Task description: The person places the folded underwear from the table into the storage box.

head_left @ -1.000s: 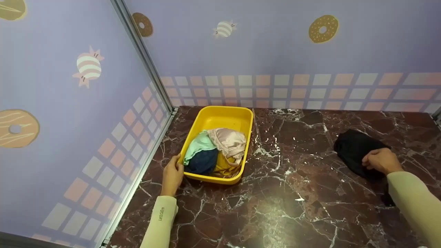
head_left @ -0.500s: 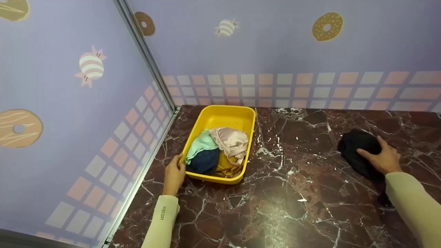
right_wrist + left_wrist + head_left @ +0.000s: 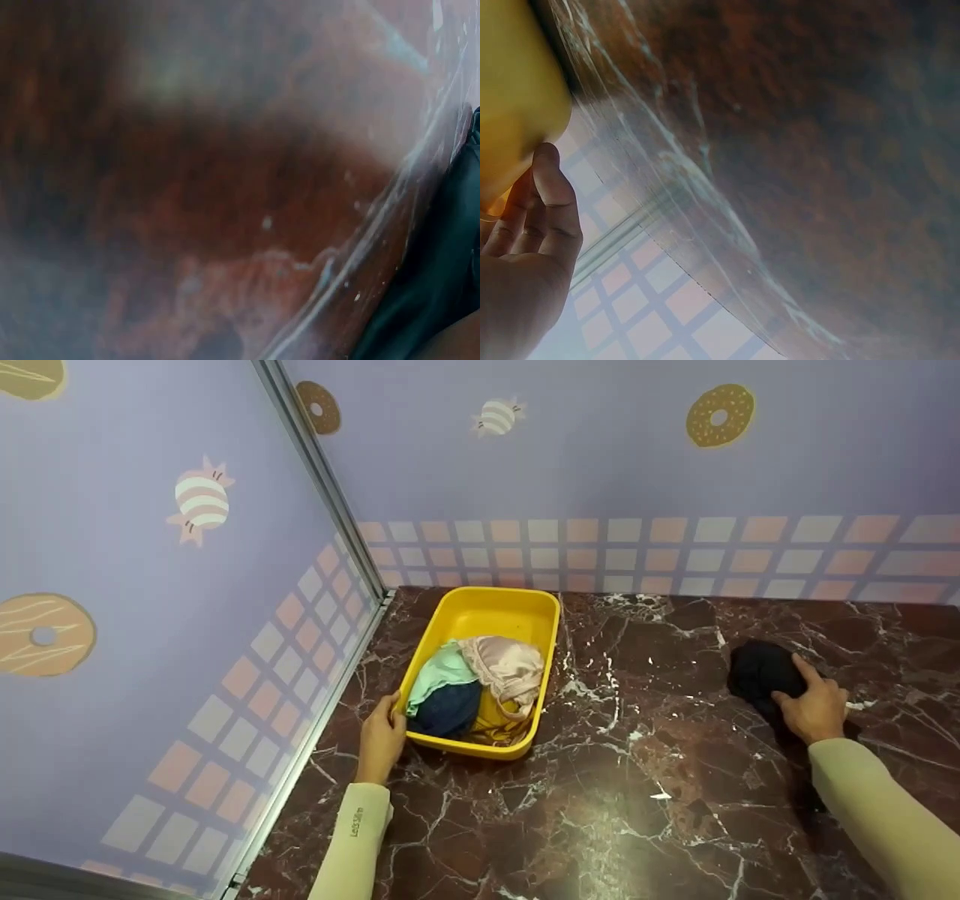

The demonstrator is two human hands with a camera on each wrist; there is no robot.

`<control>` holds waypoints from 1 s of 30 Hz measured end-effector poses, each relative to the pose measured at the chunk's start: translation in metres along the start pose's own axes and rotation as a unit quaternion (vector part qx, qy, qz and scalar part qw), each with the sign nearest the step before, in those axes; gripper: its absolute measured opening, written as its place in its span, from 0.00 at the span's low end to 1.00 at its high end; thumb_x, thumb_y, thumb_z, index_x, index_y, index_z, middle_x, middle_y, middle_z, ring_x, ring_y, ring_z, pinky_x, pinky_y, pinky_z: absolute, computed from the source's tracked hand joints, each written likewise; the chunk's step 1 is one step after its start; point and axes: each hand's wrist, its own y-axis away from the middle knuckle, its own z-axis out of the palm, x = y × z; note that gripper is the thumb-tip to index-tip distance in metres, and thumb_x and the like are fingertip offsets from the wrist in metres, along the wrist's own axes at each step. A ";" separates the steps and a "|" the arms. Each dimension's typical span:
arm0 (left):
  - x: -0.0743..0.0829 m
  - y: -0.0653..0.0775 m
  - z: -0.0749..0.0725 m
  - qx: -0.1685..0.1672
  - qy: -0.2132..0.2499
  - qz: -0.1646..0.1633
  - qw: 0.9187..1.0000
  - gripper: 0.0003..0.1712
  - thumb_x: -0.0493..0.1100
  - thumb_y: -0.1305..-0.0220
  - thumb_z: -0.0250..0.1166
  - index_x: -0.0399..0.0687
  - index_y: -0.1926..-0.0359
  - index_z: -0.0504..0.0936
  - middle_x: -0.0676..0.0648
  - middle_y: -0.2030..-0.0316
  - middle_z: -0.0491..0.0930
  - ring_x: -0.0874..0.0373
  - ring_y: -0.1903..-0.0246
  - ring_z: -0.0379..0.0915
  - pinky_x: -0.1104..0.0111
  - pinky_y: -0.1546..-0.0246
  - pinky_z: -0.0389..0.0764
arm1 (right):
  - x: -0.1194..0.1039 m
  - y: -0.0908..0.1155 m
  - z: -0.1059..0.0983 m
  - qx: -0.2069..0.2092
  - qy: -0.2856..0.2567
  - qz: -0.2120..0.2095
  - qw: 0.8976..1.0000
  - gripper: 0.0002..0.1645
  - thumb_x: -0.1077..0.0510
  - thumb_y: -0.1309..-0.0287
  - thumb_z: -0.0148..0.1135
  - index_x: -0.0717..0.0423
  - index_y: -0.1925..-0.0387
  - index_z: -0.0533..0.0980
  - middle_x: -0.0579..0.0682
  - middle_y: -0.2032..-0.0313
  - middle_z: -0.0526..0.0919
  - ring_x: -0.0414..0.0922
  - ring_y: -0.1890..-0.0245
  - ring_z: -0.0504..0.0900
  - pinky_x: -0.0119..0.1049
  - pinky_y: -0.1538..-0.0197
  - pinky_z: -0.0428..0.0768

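My left hand (image 3: 380, 741) grips the near left side of a yellow plastic bin (image 3: 431, 744), thumb at the rim. In the left wrist view, thumb and curled fingers close on the edge of the bin (image 3: 525, 90). Inside lie a pale pink lace-trimmed bra (image 3: 506, 664), a mint-green garment (image 3: 441, 671), a navy one (image 3: 448, 711) and a mustard one (image 3: 491, 724). Far to the right, my right hand (image 3: 814, 709) holds a bundled black bra (image 3: 761, 671), thumb and fingers spread around it. A dark smooth part of the bra (image 3: 435, 255) shows at the right wrist view's edge.
The dark red marbled table (image 3: 615, 810) meets a lilac back wall (image 3: 592, 457) and a left wall (image 3: 247, 607), both printed with sweets and checks. A metal strip (image 3: 330, 480) joins the walls, close behind the bin.
My right hand has gone from a closed pinch to spread around the black bra, then shifted slightly left with it. The left hand stays on the bin; the head view has shifted slightly.
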 end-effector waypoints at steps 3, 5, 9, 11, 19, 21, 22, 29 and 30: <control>0.001 0.000 0.000 -0.001 -0.002 -0.003 1.000 0.21 0.33 0.36 0.53 0.41 0.42 0.76 0.39 0.56 0.80 0.51 0.75 0.66 0.62 0.72 0.67 | -0.001 0.001 0.001 0.014 -0.021 -0.014 1.000 0.40 0.65 0.41 0.58 0.58 0.29 0.55 0.82 0.45 0.60 0.78 0.47 0.55 0.68 0.45 0.52; 0.001 0.000 0.000 -0.001 0.001 -0.008 1.000 0.21 0.33 0.36 0.53 0.41 0.42 0.76 0.40 0.58 0.80 0.51 0.75 0.66 0.61 0.72 0.68 | -0.002 0.000 0.000 0.022 -0.033 -0.024 0.999 0.39 0.67 0.42 0.57 0.58 0.30 0.57 0.81 0.46 0.62 0.76 0.46 0.57 0.67 0.44 0.53; 0.001 -0.001 0.000 0.004 0.004 -0.006 1.000 0.21 0.33 0.36 0.53 0.41 0.42 0.76 0.41 0.62 0.79 0.51 0.75 0.65 0.62 0.72 0.67 | -0.004 -0.001 0.000 0.038 -0.056 -0.036 0.997 0.38 0.69 0.42 0.56 0.55 0.30 0.59 0.79 0.46 0.64 0.74 0.45 0.60 0.66 0.44 0.56; 0.001 0.000 0.000 0.007 0.003 -0.003 1.000 0.21 0.32 0.36 0.53 0.41 0.42 0.77 0.41 0.63 0.80 0.52 0.75 0.66 0.62 0.72 0.67 | -0.007 -0.002 0.000 0.047 -0.065 -0.045 0.996 0.37 0.68 0.42 0.55 0.53 0.30 0.60 0.77 0.46 0.64 0.74 0.45 0.61 0.66 0.44 0.56; 0.001 0.001 0.000 0.007 0.003 -0.004 1.000 0.21 0.33 0.36 0.54 0.41 0.43 0.77 0.39 0.57 0.80 0.50 0.73 0.68 0.60 0.70 0.69 | -0.036 -0.008 -0.003 0.071 -0.085 -0.095 0.989 0.36 0.66 0.40 0.58 0.44 0.32 0.64 0.69 0.43 0.68 0.69 0.42 0.63 0.62 0.41 0.57; 0.000 0.000 0.000 0.009 0.002 -0.002 1.000 0.21 0.32 0.37 0.54 0.41 0.43 0.77 0.40 0.58 0.80 0.50 0.72 0.68 0.60 0.69 0.69 | -0.048 -0.010 -0.004 0.078 -0.091 -0.106 0.987 0.35 0.66 0.40 0.58 0.41 0.32 0.65 0.67 0.43 0.69 0.67 0.42 0.64 0.60 0.40 0.58; 0.000 0.000 0.000 0.010 0.002 -0.002 1.000 0.21 0.32 0.37 0.54 0.40 0.43 0.77 0.40 0.59 0.80 0.49 0.72 0.68 0.60 0.69 0.69 | -0.054 -0.011 -0.004 0.084 -0.093 -0.112 0.986 0.35 0.66 0.40 0.59 0.41 0.33 0.66 0.67 0.44 0.70 0.67 0.43 0.64 0.60 0.41 0.59; -0.001 0.001 0.000 -0.001 0.001 -0.009 1.000 0.21 0.33 0.36 0.53 0.43 0.41 0.76 0.41 0.62 0.79 0.52 0.76 0.65 0.62 0.73 0.67 | -0.101 -0.015 -0.002 0.116 -0.122 -0.176 0.970 0.33 0.66 0.42 0.61 0.42 0.36 0.71 0.61 0.45 0.73 0.61 0.43 0.68 0.56 0.40 0.61; -0.001 0.001 0.000 -0.001 0.001 -0.009 1.000 0.21 0.34 0.35 0.53 0.43 0.41 0.76 0.41 0.61 0.80 0.52 0.77 0.65 0.62 0.73 0.67 | -0.108 -0.015 -0.001 0.121 -0.127 -0.189 0.966 0.32 0.66 0.42 0.62 0.42 0.37 0.71 0.60 0.45 0.74 0.60 0.44 0.69 0.54 0.40 0.61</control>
